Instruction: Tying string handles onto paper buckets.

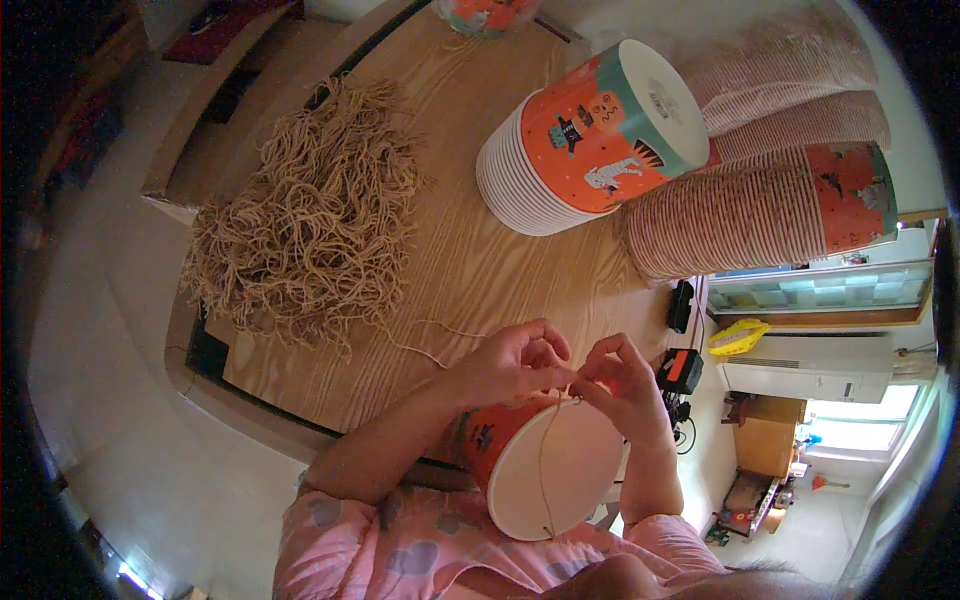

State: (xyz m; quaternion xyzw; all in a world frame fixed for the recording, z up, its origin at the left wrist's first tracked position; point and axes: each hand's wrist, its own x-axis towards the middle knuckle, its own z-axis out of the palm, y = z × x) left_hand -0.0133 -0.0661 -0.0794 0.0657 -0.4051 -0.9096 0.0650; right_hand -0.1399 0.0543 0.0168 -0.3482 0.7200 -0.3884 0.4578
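- Paper bucket [545, 470]: orange w/ animal prints, white inside, held off the near edge of the table [470, 260], close to the person's chest, open mouth turned toward the camera.
- String [541, 470]: thin, tan, runs straight across the bucket mouth from the rim by the fingers to the opposite rim, lower end fixed there.
- Left hand [515, 360]: above the bucket's upper rim, fingers curled, thumb and forefinger pinched on the string's upper end.
- Right hand [625, 380]: just beside the left, fingertips touching it at the same spot on the rim, pinched on the string too; exact grip too small to tell.
- Loose strand [420, 345]: trails from the left hand across the table toward the pile.
- Pile of cut strings [315, 215]: big tangled tan heap, far-left part of the table, reaching the left edge.
- Stack of buckets [590, 140]: nested, lying on its side, centre-right of the table, white base up; well apart from the hands.
- More nested stacks [760, 205]: lying along the right edge, partly behind the first stack.
- Black-orange device [682, 370]: past the table's near-right corner, just behind the right hand.
- Pink sleeve [400, 545]: lower edge of view.
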